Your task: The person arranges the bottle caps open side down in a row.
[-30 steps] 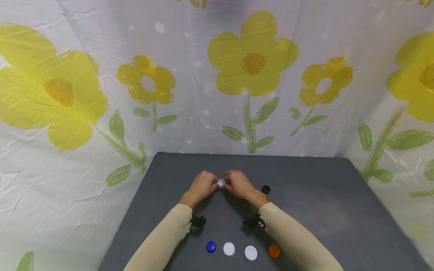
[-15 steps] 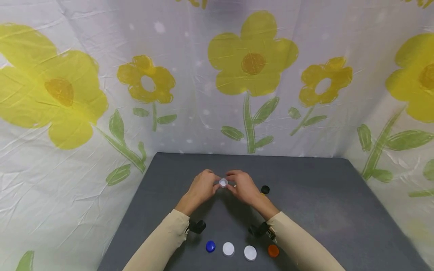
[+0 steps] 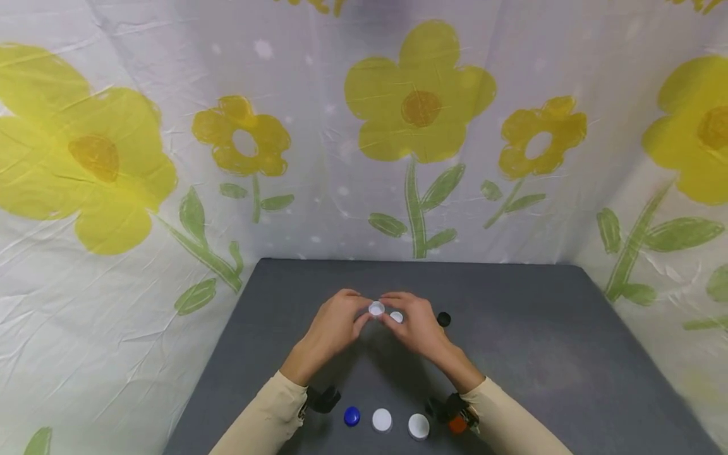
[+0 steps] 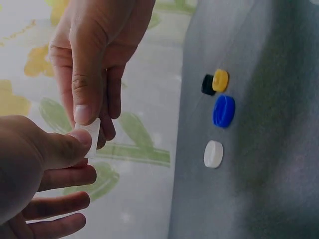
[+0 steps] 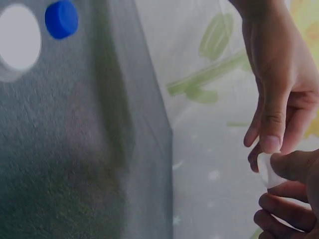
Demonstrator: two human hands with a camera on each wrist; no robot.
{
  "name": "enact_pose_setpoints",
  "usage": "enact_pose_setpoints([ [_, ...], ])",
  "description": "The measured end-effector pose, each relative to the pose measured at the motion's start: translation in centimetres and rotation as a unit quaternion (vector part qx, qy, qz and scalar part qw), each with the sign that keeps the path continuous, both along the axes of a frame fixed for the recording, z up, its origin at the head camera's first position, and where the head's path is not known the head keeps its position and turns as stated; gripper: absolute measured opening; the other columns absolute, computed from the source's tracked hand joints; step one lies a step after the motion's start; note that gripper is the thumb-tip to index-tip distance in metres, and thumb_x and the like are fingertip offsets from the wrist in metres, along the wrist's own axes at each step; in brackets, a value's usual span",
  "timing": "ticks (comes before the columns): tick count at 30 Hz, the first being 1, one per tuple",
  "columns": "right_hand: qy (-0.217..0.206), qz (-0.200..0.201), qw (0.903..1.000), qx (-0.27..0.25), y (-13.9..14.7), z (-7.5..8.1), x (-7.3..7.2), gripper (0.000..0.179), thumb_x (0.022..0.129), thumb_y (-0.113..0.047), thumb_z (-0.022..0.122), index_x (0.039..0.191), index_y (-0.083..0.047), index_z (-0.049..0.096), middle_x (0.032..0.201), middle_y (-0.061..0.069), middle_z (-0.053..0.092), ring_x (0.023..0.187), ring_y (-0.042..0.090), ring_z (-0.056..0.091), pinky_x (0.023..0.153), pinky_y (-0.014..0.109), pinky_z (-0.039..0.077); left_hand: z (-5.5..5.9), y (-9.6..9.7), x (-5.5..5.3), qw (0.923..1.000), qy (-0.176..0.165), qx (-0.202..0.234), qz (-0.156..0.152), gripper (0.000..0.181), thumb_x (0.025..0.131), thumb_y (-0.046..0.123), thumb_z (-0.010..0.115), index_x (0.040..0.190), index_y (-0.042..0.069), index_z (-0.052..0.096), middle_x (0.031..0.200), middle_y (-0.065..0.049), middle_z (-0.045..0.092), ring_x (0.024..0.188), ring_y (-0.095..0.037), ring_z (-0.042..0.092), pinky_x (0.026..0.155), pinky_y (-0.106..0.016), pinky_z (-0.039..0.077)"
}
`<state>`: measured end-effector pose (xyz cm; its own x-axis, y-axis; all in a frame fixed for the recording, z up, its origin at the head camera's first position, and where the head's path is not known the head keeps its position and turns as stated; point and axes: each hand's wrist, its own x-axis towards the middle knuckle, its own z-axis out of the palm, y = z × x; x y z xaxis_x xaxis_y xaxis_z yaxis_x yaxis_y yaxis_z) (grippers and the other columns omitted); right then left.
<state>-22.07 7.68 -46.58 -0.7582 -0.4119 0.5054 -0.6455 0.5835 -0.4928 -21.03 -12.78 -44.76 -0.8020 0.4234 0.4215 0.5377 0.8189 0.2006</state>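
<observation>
A white bottle cap [image 3: 376,309] is held up between both hands over the far part of the table. From its left side, my left hand [image 3: 335,323] pinches it between thumb and fingers. On the opposite side my right hand [image 3: 416,325] pinches the same cap, thumb toward me. The left wrist view shows the held cap [image 4: 92,137] edge-on, with the thumbs of both hands against it. A second white cap [image 3: 396,316] lies on the table, partly covered by my right hand.
A black cap [image 3: 443,319] lies right of my right hand; yellow [image 4: 221,80] and blue [image 4: 224,111] caps are near it. Closer to me sit a blue cap [image 3: 352,416], two white caps [image 3: 382,420] and an orange cap [image 3: 457,424], partly covered by the right wrist camera.
Both hands have lifted the cap toward the camera, and the wrists have drawn back and apart. The white cap on the table has come into view beside the right thumb.
</observation>
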Motion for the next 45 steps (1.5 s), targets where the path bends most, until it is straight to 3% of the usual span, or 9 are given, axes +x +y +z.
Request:
enact_pose_setpoints([
  [8, -0.086, -0.021, 0.9952, -0.040, 0.4, -0.3, 1.5, 0.025, 0.094, -0.033, 0.071, 0.113, -0.018, 0.074, 0.116, -0.003, 0.073, 0.106, 0.015, 0.069, 0.084, 0.038, 0.057, -0.4, 0.0, 1.6, 0.9983, 0.046, 0.029, -0.021, 0.031, 0.084, 0.030, 0.082, 0.110, 0.014, 0.077, 0.103, 0.002, 0.076, 0.104, -0.020, 0.068, 0.088, -0.039, 0.057],
  [14, -0.179, -0.014, 0.9788, -0.098, 0.7, -0.1, 2.0, 0.019, 0.096, -0.041, 0.067, 0.108, -0.028, 0.075, 0.109, -0.012, 0.073, 0.101, 0.013, 0.069, 0.083, 0.034, 0.054, -0.6, 0.1, 2.4, 0.9913, 0.103, 0.059, -0.057, 0.036, 0.079, 0.023, 0.087, 0.112, 0.012, 0.076, 0.107, 0.001, 0.076, 0.102, -0.019, 0.068, 0.085, -0.036, 0.058],
  [20, -0.246, 0.019, 0.9630, -0.110, 0.9, 0.0, 2.3, 0.024, 0.098, -0.045, 0.062, 0.108, -0.028, 0.075, 0.106, -0.010, 0.074, 0.096, 0.011, 0.067, 0.080, 0.031, 0.052, -1.0, 0.0, 2.6, 0.9873, 0.105, 0.085, -0.083, 0.028, 0.080, 0.018, 0.086, 0.106, 0.014, 0.078, 0.100, 0.003, 0.077, 0.096, -0.016, 0.069, 0.081, -0.034, 0.058],
  [24, -0.229, 0.012, 0.9673, -0.108, 1.1, -0.2, 2.5, 0.020, 0.098, -0.041, 0.063, 0.107, -0.028, 0.076, 0.106, -0.011, 0.074, 0.095, 0.009, 0.067, 0.080, 0.030, 0.053, -1.4, 0.0, 2.7, 0.9882, 0.069, 0.122, -0.062, 0.024, 0.081, 0.020, 0.085, 0.104, 0.015, 0.079, 0.097, 0.003, 0.077, 0.093, -0.015, 0.070, 0.079, -0.035, 0.059],
  [28, -0.126, 0.004, 0.9868, -0.101, 1.3, -0.4, 2.5, 0.018, 0.094, -0.031, 0.070, 0.110, -0.024, 0.075, 0.111, -0.012, 0.073, 0.103, 0.009, 0.068, 0.087, 0.035, 0.055, -1.5, -0.1, 2.7, 0.9826, -0.005, 0.184, -0.028, 0.020, 0.082, 0.025, 0.084, 0.100, 0.016, 0.081, 0.094, 0.003, 0.078, 0.089, -0.014, 0.072, 0.076, -0.033, 0.059],
  [31, -0.032, 0.012, 0.9953, -0.090, 1.6, -0.5, 2.4, 0.025, 0.089, -0.023, 0.077, 0.113, -0.018, 0.074, 0.117, -0.009, 0.072, 0.111, 0.011, 0.067, 0.092, 0.039, 0.055, -1.4, -0.2, 2.8, 0.9645, -0.086, 0.249, -0.016, 0.017, 0.085, 0.028, 0.082, 0.098, 0.018, 0.081, 0.093, 0.005, 0.078, 0.082, -0.008, 0.072, 0.072, -0.028, 0.058],
  [35, 0.046, 0.048, 0.9940, -0.086, 1.7, -0.5, 2.4, 0.039, 0.082, -0.015, 0.083, 0.120, -0.015, 0.072, 0.123, -0.002, 0.070, 0.116, 0.017, 0.065, 0.093, 0.040, 0.055, -1.2, -0.3, 2.8, 0.9262, -0.190, 0.325, -0.009, 0.018, 0.086, 0.035, 0.080, 0.098, 0.022, 0.080, 0.093, 0.007, 0.077, 0.079, -0.006, 0.072, 0.070, -0.024, 0.057],
  [41, 0.094, 0.095, 0.9867, -0.093, 1.6, -0.8, 2.5, 0.045, 0.081, -0.011, 0.083, 0.124, -0.015, 0.070, 0.125, 0.001, 0.068, 0.117, 0.017, 0.063, 0.096, 0.033, 0.053, -1.3, -0.3, 2.9, 0.8781, -0.294, 0.377, -0.022, 0.022, 0.088, 0.038, 0.077, 0.097, 0.018, 0.080, 0.089, 0.001, 0.077, 0.079, -0.017, 0.071, 0.072, -0.035, 0.057],
  [45, 0.097, 0.099, 0.9860, -0.093, 1.7, -0.7, 2.5, 0.043, 0.081, -0.012, 0.084, 0.121, -0.017, 0.071, 0.124, 0.002, 0.069, 0.117, 0.017, 0.062, 0.097, 0.035, 0.052, -1.3, -0.3, 2.8, 0.8587, -0.327, 0.392, -0.044, 0.024, 0.091, 0.034, 0.075, 0.098, 0.012, 0.079, 0.089, -0.008, 0.077, 0.079, -0.018, 0.071, 0.074, -0.037, 0.059],
])
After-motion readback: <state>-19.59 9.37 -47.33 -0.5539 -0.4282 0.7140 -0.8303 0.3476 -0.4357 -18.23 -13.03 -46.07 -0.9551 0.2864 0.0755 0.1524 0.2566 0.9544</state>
